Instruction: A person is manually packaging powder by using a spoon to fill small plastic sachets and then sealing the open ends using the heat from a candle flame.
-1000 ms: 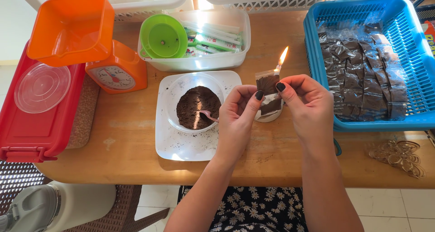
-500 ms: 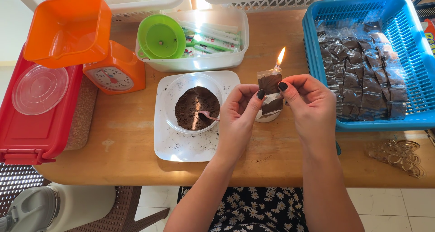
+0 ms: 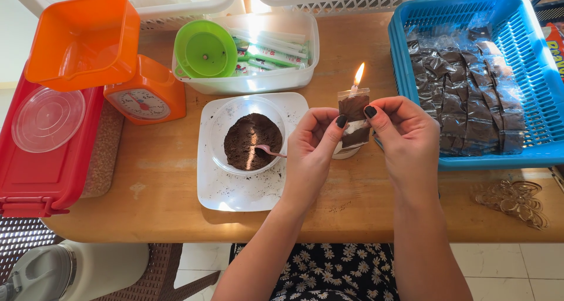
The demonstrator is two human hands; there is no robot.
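Both hands pinch a small clear plastic sachet (image 3: 354,109) filled with dark brown powder. My left hand (image 3: 313,145) holds its left edge and my right hand (image 3: 400,136) its right edge, thumbs with dark nails facing each other. The sachet's open top sits right by the flame (image 3: 358,75) of a lit candle, which stands in a small white holder (image 3: 342,152) behind the hands. To the left, a clear bowl of brown powder (image 3: 248,138) with a small pink spoon (image 3: 269,151) rests on a white square tray (image 3: 235,189).
A blue basket (image 3: 529,60) of several filled sachets is at the right. An orange kitchen scale (image 3: 144,95), orange tub (image 3: 82,37), red box with a clear lid (image 3: 41,136), and a clear box holding a green funnel (image 3: 205,48) lie left and behind. A gold ornament (image 3: 517,201) lies near the front edge.
The whole view has drifted slightly left. The hands and sachet stay at the candle flame, with the sachet sitting a little lower against the wick.
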